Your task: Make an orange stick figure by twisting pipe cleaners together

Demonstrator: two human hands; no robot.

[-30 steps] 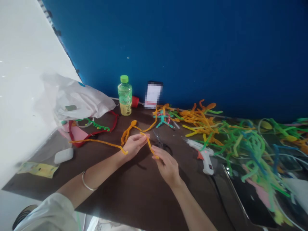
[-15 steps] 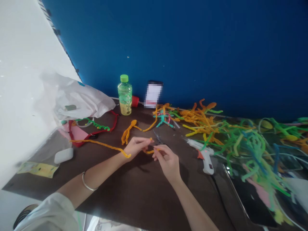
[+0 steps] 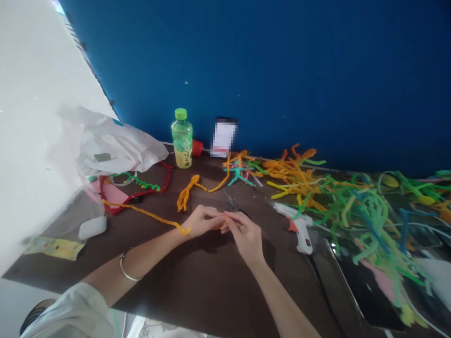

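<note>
Fingers [image 3: 232, 217] of left hand [image 3: 200, 221] and right hand [image 3: 244, 233] together, clamped on orange pipe cleaner [image 3: 220, 226]; twisted orange piece [image 3: 186, 195] lies shaped beyond; green-orange pipe cleaners [image 3: 355, 211] heaped right, unused

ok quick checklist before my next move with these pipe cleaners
1. left hand and right hand both meeting on the short orange pipe cleaner: ok
2. scissors lying just beyond the fingertips, in neither hand: ok
3. hot glue gun lying to the right of the right hand, not held: ok
4. hot glue gun heated: cannot tell
5. long orange pipe cleaner free of the left hand: cannot tell, its end lies at the wrist
</note>
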